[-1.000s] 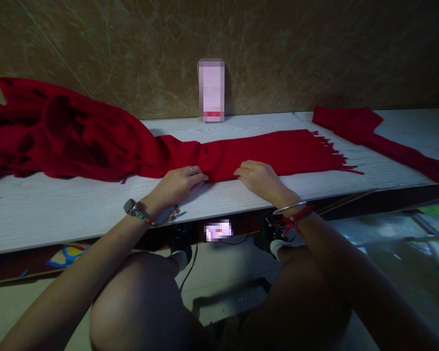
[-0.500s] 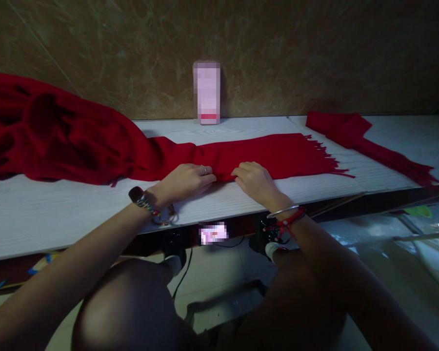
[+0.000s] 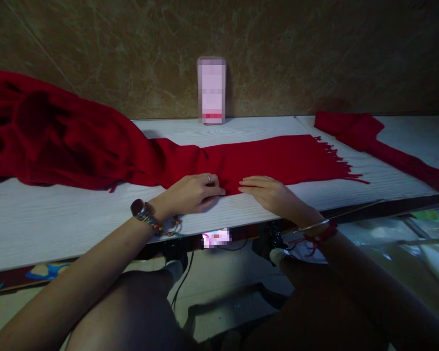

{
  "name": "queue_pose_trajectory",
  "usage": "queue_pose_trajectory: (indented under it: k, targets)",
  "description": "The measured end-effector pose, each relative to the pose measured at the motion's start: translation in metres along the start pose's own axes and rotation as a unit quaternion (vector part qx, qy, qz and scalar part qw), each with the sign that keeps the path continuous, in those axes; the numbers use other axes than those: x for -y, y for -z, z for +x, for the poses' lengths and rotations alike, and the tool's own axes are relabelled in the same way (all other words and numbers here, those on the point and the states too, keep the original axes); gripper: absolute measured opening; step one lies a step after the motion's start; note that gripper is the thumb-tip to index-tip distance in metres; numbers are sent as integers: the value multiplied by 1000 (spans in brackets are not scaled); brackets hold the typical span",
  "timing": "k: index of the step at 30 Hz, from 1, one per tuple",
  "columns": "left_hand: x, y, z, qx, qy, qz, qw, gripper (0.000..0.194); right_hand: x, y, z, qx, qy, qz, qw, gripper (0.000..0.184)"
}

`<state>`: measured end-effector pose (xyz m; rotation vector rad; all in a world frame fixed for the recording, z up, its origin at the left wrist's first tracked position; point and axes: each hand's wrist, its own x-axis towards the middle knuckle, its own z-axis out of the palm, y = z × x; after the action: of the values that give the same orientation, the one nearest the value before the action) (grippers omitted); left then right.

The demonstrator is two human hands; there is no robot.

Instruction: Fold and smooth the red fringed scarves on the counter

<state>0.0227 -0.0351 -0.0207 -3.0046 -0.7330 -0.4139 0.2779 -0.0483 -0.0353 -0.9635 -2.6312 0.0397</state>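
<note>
A long red scarf (image 3: 270, 156) lies lengthwise on the white wood-grain board, its fringed end spread flat to the right. Toward the left the same red cloth rises into a large bunched heap (image 3: 76, 141). My left hand (image 3: 197, 192), with a ring and a watch, is at the scarf's near edge, fingers curled and closed on the cloth; its fingertips are partly hidden. A short way to the right, my right hand (image 3: 267, 192) rests with fingers stretched out, their tips touching the near edge of the scarf.
Another red fringed piece (image 3: 358, 134) lies folded at the right of the white board (image 3: 58, 219). A phone-shaped object (image 3: 212, 90), blurred out, leans on the brown marbled wall (image 3: 131, 58). Clear plastic (image 3: 380, 229) lies below at right. My knees are under the board's front edge.
My right hand has shifted slightly right and nearer, its curled fingers now straightened. The left hand has moved a little right and nearer along the edge. The view has shifted slightly.
</note>
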Motion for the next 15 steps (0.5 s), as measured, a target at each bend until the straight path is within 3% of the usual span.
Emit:
queue_pose_trajectory:
  k: [10,15]
  targets:
    - [1,0,0,7,12,-45,999,37,11,11,19,12,-40,9,999,32]
    - [1,0,-2,3,13,-37,999,36,27,14,34,17,-121,-31,992,22]
